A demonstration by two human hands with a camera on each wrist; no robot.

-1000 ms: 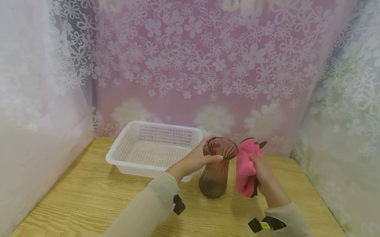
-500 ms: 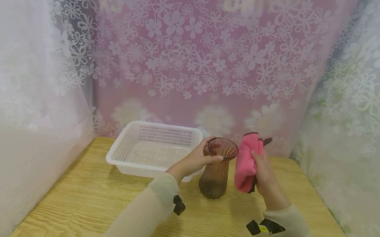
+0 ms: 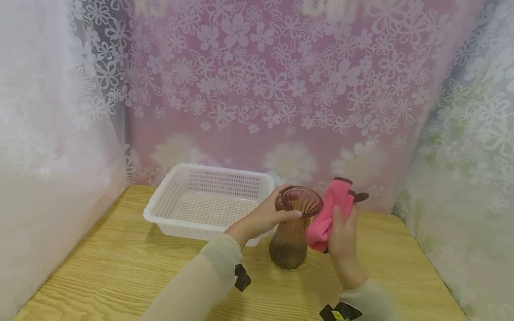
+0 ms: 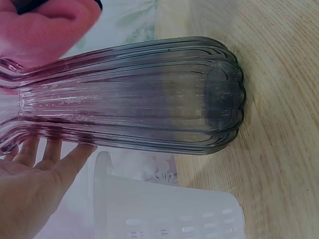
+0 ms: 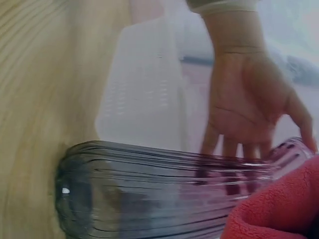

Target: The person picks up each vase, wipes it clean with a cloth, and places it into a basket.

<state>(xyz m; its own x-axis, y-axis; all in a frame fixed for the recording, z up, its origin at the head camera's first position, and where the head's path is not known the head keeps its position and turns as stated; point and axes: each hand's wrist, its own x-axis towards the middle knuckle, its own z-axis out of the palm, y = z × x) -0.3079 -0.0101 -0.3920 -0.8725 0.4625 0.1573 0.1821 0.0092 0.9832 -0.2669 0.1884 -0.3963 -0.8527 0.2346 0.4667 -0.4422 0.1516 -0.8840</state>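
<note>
A ribbed, see-through glass vase (image 3: 290, 240), purplish at the neck and greyer at the base, is upright near the table's middle. My left hand (image 3: 263, 217) grips its neck just below the flared rim, thumb on the near side and fingers on the far side. Folded pink cloth (image 3: 329, 212) with dark brown edging is held in my right hand (image 3: 344, 234). This cloth is close against the vase's right side; whether it touches the glass I cannot tell. In the right wrist view, the left hand (image 5: 246, 99) shows behind the vase (image 5: 149, 194).
To the left of the vase, a white slotted plastic basket (image 3: 166, 220) stands on the wood-grain table (image 3: 105, 269). Flower-patterned sheets (image 3: 263, 89) hang behind the table and along both sides.
My right hand has moved left with the pink cloth, bringing it up to the vase. The cloth's top now tilts right. The left hand and vase have stayed in place.
</note>
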